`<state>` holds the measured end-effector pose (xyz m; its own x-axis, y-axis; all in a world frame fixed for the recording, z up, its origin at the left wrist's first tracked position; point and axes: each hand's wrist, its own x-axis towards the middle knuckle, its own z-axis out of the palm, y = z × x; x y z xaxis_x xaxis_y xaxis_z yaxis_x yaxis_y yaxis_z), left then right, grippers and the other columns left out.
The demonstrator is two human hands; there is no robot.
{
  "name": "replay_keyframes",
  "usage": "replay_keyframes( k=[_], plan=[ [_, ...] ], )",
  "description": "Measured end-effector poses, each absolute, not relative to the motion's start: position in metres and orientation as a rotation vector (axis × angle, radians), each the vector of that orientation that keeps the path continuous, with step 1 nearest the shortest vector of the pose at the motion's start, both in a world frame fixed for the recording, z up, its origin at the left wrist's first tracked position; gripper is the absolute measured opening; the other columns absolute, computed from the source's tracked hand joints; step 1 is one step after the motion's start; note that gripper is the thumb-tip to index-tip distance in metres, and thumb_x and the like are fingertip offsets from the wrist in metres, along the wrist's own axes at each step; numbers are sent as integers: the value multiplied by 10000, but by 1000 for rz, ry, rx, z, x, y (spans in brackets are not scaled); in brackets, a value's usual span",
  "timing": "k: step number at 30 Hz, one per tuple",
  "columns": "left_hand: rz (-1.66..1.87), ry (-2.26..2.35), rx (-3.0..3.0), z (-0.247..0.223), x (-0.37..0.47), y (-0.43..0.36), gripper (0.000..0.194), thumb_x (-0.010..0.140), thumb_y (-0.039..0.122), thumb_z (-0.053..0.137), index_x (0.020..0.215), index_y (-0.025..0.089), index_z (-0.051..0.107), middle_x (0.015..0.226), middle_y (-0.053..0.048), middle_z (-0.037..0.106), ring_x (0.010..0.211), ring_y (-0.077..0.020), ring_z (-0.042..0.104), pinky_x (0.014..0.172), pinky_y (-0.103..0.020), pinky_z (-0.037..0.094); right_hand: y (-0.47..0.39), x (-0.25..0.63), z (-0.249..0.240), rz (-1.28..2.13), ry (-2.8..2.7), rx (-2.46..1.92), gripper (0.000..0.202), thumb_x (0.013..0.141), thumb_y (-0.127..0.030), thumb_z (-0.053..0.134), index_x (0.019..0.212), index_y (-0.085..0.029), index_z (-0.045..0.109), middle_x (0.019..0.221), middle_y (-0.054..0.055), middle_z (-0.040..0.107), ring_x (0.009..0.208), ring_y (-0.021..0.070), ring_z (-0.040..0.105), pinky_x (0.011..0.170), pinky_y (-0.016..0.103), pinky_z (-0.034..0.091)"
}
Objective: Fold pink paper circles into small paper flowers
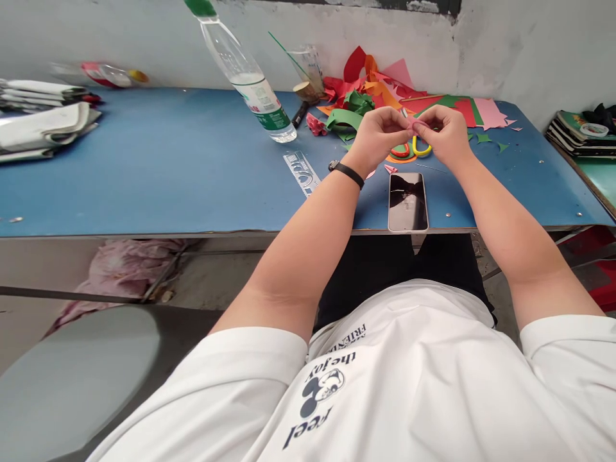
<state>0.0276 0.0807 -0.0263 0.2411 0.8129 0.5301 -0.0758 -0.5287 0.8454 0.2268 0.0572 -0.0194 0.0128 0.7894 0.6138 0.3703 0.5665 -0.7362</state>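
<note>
My left hand (384, 133) and my right hand (443, 131) meet above the back of the blue table, each pinching a small pink paper piece (410, 125) between the fingertips. Scissors with red and yellow handles (422, 147) lie just below the fingers, on orange and green paper. Nearer to me rests a phone (408, 202), and a clear stencil ruler (301, 173) is left of my wrist. A crumpled pink paper flower (316, 125) sits left of my left hand, beside green paper (344, 119).
A tall water bottle (260, 96) stands left of the paper scraps (356, 70). Behind it is a clear cup (310, 67). Folded newspapers (43, 131) lie at the far left of the table (168, 173). Notebooks (580, 138) are stacked at the right. A grey stool (81, 378) is at lower left.
</note>
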Motion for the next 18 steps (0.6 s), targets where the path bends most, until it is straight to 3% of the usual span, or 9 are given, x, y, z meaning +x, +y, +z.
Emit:
replay_keyframes(
  k=[3,11,18],
  plan=[
    [1418,669,1719,-28,28,84,406,921,207,1102,848,233,704,932,-54,780,1088,-321,880,1148,-591,753,52,225,-17,451,-1599,-981,682,939,-867,1106,891,-312,713,883,63,808,1085,419,894,1097,675,803],
    [1424,665,1770,-27,27,82,360,863,216,1107,817,246,752,898,-54,761,1075,-339,857,1201,-638,738,54,222,-21,440,-1570,-980,613,903,-792,1147,881,-306,775,883,59,826,994,392,891,1123,661,793],
    [1463,695,1822,-25,28,83,433,872,305,1152,799,263,727,899,-49,771,1013,-303,840,1169,-568,743,62,222,-24,476,-1581,-943,749,905,-956,1069,893,-296,714,840,32,756,959,371,882,1046,653,793]
  ],
)
